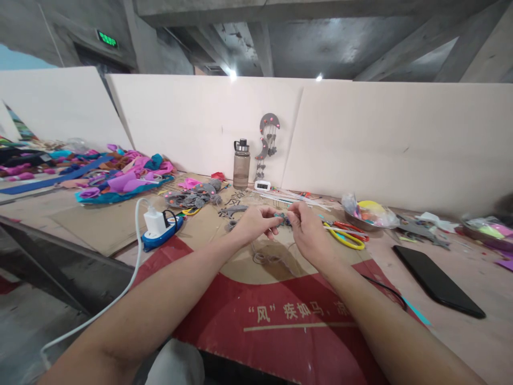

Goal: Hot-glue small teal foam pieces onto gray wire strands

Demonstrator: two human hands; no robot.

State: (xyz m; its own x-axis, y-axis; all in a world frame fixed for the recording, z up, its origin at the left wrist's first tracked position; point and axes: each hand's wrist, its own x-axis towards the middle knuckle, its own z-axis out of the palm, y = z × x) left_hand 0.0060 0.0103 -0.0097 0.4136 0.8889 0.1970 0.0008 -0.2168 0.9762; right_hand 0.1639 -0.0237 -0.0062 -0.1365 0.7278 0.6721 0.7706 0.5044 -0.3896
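Observation:
Both my hands meet above the cardboard sheet point(224, 299) at the table's middle. My left hand point(254, 222) is closed in a pinch on a small grey-blue felt piece point(282, 218). My right hand point(308, 229) pinches the same piece from the right, fingers curled. A thin thread point(264, 256) hangs from the piece down onto the cardboard. What else the fingers hold is too small to make out.
Yellow and red scissors point(347, 235) lie right of my hands, then a metal bowl of coloured bits point(366, 216) and a black phone point(436, 280). A blue power strip with white charger point(160, 227) sits left. Grey felt pieces point(194, 198), a water bottle point(241, 164) and a felt pile point(120, 179) lie behind.

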